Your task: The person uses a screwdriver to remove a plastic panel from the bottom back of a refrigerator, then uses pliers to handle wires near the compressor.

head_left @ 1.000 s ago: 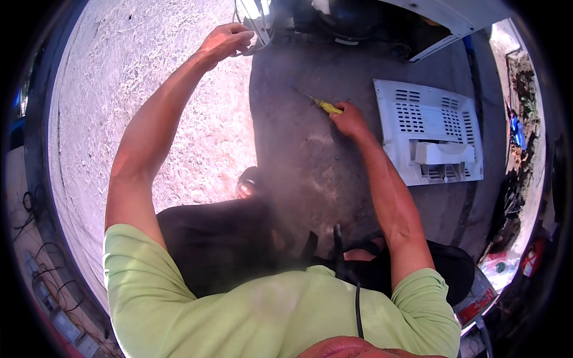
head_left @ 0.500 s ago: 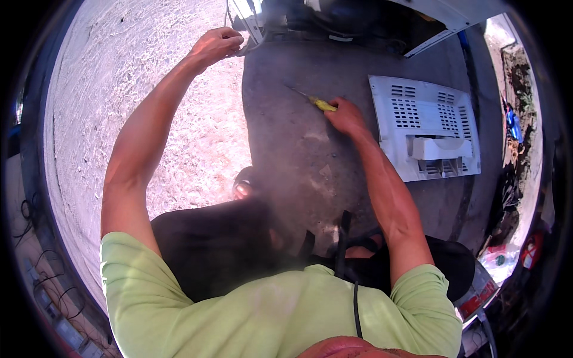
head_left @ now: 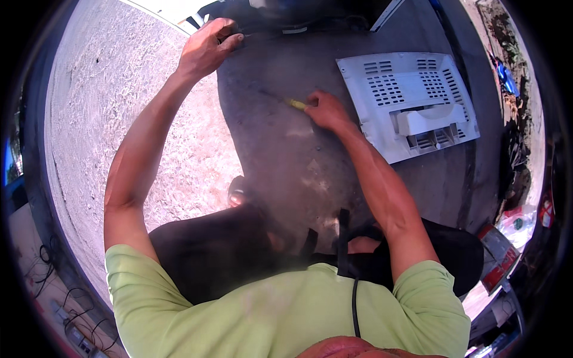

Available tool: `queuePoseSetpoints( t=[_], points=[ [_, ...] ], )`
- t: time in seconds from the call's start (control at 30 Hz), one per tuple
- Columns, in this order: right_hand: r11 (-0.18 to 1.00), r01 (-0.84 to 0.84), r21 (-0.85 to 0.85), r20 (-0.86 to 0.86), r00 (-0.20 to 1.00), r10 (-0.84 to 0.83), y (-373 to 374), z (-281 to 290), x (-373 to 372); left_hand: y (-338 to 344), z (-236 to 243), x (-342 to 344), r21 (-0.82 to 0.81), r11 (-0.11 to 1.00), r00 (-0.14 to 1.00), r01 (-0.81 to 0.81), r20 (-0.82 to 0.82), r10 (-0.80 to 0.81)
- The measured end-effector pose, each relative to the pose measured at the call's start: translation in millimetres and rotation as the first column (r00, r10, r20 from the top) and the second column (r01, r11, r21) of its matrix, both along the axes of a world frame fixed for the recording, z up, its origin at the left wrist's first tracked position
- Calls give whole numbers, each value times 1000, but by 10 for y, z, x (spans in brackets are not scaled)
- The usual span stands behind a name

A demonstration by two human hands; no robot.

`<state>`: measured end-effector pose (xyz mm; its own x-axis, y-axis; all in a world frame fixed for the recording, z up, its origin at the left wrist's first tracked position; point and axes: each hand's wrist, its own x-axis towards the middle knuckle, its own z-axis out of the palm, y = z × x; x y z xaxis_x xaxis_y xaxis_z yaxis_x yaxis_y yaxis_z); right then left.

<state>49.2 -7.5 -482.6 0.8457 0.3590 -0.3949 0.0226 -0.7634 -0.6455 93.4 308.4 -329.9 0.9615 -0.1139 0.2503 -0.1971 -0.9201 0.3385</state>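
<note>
My right hand [head_left: 326, 110] is closed around the yellow handle of a screwdriver [head_left: 296, 104], held low over the shaded ground. Its thin shaft points to the far left and looks blurred. At the far left, my left hand [head_left: 208, 50] has its fingers curled beside the lower corner of a white appliance casing [head_left: 173, 11]. What those fingers grip, if anything, is hidden. Between the casing's sides, the appliance's dark underside is partly cut off by the top of the view.
To the right lies a white vented panel [head_left: 382, 116] with slots and a moulded housing. Farther right are a blue object [head_left: 506, 77], a clear plastic bag [head_left: 518, 224] and a red-and-grey box [head_left: 498, 256]. Cables [head_left: 45, 262] lie at the far left edge. Sunlit rough concrete [head_left: 179, 137] meets shaded ground.
My right hand and the screwdriver have shifted left in the view. The panel and casing also appear farther left as the view turns. My left hand stays by the casing's corner.
</note>
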Motion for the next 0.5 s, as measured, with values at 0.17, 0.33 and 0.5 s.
queuePoseSetpoints(
  t=[0.17,0.33,0.5],
  points=[
    [998,32,53,-28,999,-30,-202,15,-37,-637,208,363,-51,996,995,-72,-78,68],
    [987,122,103,-72,991,-115,-422,-130,-97,-1125,365,724,33,998,982,-59,-176,64],
    [953,168,253,-156,979,-132,-465,-173,-133,-1032,102,1142,2,988,978,157,-136,-155]
  ],
)
